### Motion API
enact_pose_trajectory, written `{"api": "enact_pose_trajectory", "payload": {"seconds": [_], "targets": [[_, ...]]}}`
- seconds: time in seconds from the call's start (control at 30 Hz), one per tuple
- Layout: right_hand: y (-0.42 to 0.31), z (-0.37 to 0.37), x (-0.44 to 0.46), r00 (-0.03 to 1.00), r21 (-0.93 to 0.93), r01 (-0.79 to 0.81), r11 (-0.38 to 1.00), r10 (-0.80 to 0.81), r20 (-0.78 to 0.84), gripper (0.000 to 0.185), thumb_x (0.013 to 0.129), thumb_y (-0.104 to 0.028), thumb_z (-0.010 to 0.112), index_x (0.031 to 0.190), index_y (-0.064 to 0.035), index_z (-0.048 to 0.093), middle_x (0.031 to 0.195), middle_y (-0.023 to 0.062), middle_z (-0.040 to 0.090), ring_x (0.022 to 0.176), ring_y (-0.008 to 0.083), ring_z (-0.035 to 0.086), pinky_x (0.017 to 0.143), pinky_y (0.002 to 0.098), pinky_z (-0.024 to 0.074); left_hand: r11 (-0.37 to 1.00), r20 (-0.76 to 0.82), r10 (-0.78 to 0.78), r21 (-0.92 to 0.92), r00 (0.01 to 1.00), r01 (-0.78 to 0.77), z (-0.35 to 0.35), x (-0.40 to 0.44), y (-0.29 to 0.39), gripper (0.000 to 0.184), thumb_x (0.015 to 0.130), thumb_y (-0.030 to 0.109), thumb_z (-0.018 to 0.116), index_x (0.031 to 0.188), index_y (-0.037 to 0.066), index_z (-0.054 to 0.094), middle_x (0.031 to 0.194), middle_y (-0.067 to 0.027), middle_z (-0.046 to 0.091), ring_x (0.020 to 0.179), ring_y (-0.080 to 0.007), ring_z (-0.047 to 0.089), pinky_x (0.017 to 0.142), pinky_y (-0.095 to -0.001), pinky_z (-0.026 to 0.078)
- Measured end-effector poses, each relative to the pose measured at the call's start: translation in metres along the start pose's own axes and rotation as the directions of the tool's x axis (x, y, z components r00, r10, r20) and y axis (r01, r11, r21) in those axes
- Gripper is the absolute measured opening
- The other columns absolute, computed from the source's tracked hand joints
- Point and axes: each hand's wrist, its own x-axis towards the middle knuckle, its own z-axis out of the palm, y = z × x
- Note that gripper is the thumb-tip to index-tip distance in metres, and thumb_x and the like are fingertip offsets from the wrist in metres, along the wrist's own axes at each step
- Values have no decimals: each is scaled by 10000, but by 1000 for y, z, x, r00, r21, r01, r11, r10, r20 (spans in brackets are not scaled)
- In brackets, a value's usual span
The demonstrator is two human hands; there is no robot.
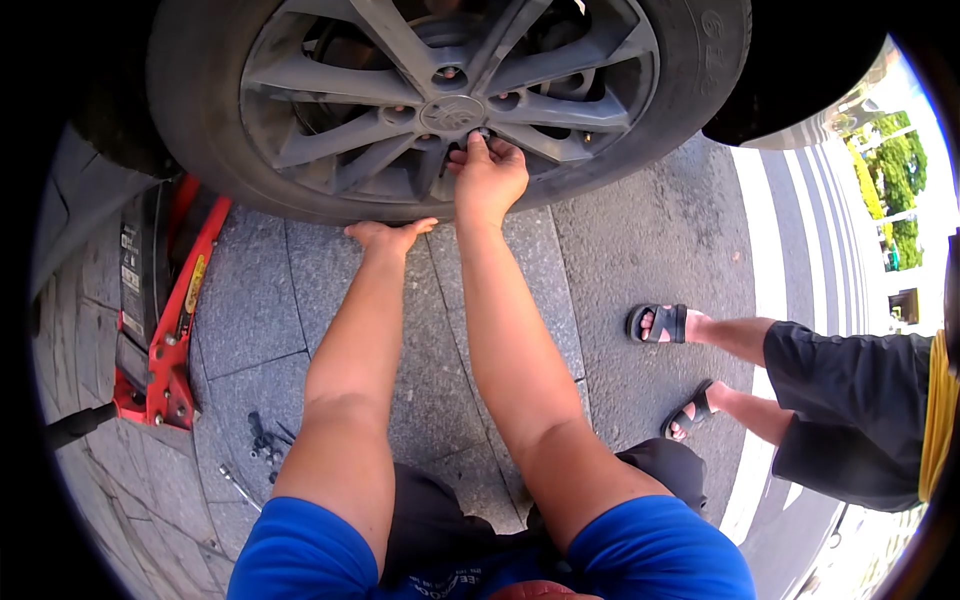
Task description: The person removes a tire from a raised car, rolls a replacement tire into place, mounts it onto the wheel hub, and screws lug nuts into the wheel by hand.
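Note:
A grey multi-spoke car wheel [370,90] with a black tyre [690,110] fills the top of the view. My right hand [490,180] reaches to the hub, just below the round centre cap [452,114]. Its thumb and fingertips are pinched together on a small dark lug nut [485,133], mostly covered by the fingers. My left hand [392,233] rests flat against the bottom of the tyre, thumb stretched out to the side. The rest of its fingers are partly hidden beneath the rubber.
A red floor jack [175,370] stands at the left beside the car. Several small dark metal parts [265,435] and a silver bar [238,487] lie on the stone paving [250,290]. At right stands another person in dark shorts [850,400] and sandals [660,323].

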Motion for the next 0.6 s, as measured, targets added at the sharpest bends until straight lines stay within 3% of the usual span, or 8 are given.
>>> {"api": "enact_pose_trajectory", "payload": {"seconds": [0.27, 0.43, 0.53, 0.6], "targets": [[1, 3, -3, 997, -58, -20, 998, 15, -70, 274, 936, -163, 614, 990, 81, 501, 782, 139, 637, 556, 163, 640, 441, 271, 528, 1000, 42, -8, 14, 999, 8, -8, 16, 3, 901, 859, 751, -32, 1506, 198, 260, 1577, -100, 183, 1456, -395, 29, 1110, -676, -11], [14, 0, -1, 981, -111, 192, 975, -194, -2, 261, 928, -158, 627, 972, 63, 494, 761, 114, 627, 559, 154, 636, 456, 264, 522, 999, 60, -30, 28, 998, 28, -10, 20, 5, 900, 861, 750, -32, 1500, 198, 280, 1573, -92, 201, 1457, -390, 46, 1110, -676, 4], [9, -1, 2, 997, -155, 68, 986, -71, -12, 255, 923, -150, 632, 964, 59, 492, 763, 111, 627, 559, 149, 632, 456, 267, 519, 999, 59, -30, 29, 998, 28, -9, 18, 5, 893, 866, 747, -27, 1497, 200, 289, 1572, -82, 208, 1457, -384, 58, 1109, -678, 11], [8, -1, 1, 996, -143, 79, 987, -83, -26, 257, 924, -157, 633, 961, 57, 495, 754, 106, 625, 555, 148, 630, 455, 268, 518, 999, 50, -27, 23, 998, 26, -6, 14, 3, 889, 868, 745, -23, 1496, 201, 291, 1571, -79, 211, 1458, -382, 63, 1109, -679, 15]]}}
